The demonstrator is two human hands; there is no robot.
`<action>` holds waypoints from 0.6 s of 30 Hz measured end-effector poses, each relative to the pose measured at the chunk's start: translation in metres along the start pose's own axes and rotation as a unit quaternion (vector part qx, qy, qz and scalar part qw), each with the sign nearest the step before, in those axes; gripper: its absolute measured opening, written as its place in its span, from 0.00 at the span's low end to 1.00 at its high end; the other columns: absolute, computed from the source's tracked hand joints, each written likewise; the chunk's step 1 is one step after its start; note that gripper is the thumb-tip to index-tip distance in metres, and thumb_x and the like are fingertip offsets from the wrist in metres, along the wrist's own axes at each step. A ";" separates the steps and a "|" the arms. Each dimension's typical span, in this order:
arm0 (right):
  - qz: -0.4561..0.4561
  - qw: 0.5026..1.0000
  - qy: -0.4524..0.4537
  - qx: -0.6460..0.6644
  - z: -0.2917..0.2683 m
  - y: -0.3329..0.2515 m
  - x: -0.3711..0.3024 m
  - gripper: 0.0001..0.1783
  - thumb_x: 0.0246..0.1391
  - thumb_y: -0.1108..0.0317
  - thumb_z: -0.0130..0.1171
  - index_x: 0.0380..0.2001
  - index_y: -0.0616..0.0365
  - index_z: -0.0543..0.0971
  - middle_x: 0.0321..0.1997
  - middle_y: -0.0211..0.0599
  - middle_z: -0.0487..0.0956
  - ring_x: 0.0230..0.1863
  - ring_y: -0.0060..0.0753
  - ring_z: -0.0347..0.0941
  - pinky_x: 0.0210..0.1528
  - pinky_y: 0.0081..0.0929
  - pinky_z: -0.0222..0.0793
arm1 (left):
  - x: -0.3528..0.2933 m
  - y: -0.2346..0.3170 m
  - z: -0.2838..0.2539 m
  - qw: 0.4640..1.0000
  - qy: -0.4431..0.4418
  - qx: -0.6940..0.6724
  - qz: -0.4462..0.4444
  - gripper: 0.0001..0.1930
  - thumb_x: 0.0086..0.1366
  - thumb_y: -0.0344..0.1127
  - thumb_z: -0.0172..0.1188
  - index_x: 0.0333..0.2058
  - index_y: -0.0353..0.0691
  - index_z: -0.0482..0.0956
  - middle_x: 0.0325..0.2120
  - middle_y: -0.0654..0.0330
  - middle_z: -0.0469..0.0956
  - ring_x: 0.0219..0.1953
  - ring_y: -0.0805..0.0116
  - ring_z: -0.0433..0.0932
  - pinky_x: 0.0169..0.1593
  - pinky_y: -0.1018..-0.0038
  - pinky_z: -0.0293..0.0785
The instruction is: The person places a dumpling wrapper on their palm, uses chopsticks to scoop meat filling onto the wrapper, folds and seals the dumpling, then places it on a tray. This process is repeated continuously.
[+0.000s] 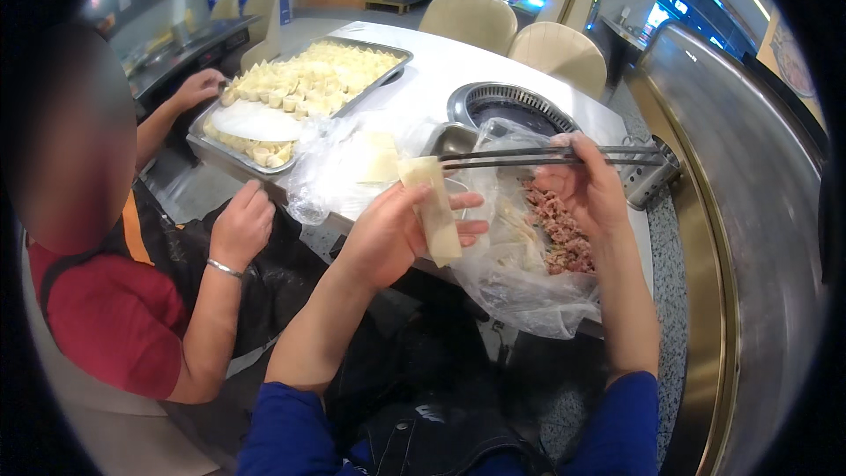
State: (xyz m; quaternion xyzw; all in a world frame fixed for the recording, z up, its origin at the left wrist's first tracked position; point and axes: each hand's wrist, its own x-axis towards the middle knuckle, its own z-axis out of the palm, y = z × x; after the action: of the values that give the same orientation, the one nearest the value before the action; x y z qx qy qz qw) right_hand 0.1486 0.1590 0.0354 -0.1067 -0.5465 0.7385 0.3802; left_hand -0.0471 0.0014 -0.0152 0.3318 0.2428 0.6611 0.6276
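Observation:
In my left hand [383, 234] lies a pale wonton wrapper [435, 222], partly folded over, between thumb and fingers. My right hand [589, 185] grips a pair of dark chopsticks [520, 158]. Their tips reach left to the wrapper's upper end; whether any filling sits there I cannot tell. Below the right hand, raw minced meat [562, 234] lies in a clear plastic bag [529, 304] at the table's near edge. A stack of square wrappers [377, 159] rests on plastic film just beyond my left hand.
A large metal tray [357, 99] holds rows of folded wontons [308, 75] on the left of the white table [432, 57]. A co-worker's hands [245, 220] are beside it. Farther back is a round built-in grill [515, 110]. A perforated metal holder [650, 178] stands right, near a metal-topped partition [731, 150].

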 end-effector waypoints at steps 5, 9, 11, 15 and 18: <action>0.008 1.000 -0.010 -0.013 0.003 0.005 0.002 0.14 0.60 0.64 0.46 0.36 0.68 0.72 0.32 0.48 0.78 0.32 0.42 0.79 0.34 0.29 0.79 | 0.000 -0.003 0.007 0.998 -0.049 -0.015 -0.034 0.25 0.65 0.43 0.37 0.58 0.35 0.54 0.49 0.36 0.67 0.45 0.39 0.73 0.50 0.55 0.70; -0.003 1.000 0.017 -0.025 0.003 -0.002 -0.004 0.13 0.59 0.65 0.47 0.35 0.67 0.72 0.31 0.45 0.77 0.31 0.41 0.79 0.33 0.29 0.79 | 0.001 -0.004 0.010 0.997 -0.056 -0.007 -0.057 0.25 0.66 0.43 0.36 0.58 0.36 0.54 0.48 0.37 0.68 0.45 0.41 0.73 0.49 0.56 0.70; 0.012 0.999 -0.003 -0.040 0.008 0.000 -0.007 0.12 0.59 0.65 0.48 0.34 0.66 0.72 0.31 0.44 0.77 0.30 0.40 0.79 0.32 0.28 0.79 | 0.002 -0.005 0.016 0.997 -0.051 0.001 -0.065 0.25 0.66 0.43 0.36 0.58 0.36 0.55 0.48 0.37 0.68 0.45 0.42 0.74 0.49 0.57 0.71; -0.018 0.993 0.073 -0.095 0.006 -0.008 -0.010 0.13 0.57 0.65 0.49 0.34 0.66 0.72 0.30 0.43 0.77 0.29 0.37 0.79 0.30 0.27 0.78 | -0.003 -0.004 0.016 0.999 -0.013 0.034 -0.037 0.25 0.66 0.43 0.34 0.58 0.36 0.55 0.47 0.38 0.68 0.45 0.44 0.73 0.50 0.58 0.69; -0.052 0.977 0.097 -0.180 -0.003 -0.016 0.001 0.13 0.56 0.64 0.50 0.32 0.65 0.73 0.29 0.43 0.77 0.29 0.36 0.79 0.30 0.27 0.78 | -0.006 -0.002 0.018 0.998 0.029 0.058 0.022 0.24 0.67 0.42 0.33 0.58 0.36 0.55 0.48 0.39 0.68 0.47 0.46 0.72 0.51 0.57 0.68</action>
State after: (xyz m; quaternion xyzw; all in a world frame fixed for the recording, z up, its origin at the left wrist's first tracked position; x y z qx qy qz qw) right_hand 0.1563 0.1637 0.0489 -0.2161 -0.6359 0.5932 0.4438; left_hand -0.0323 -0.0065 -0.0055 0.3535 0.2912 0.6687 0.5858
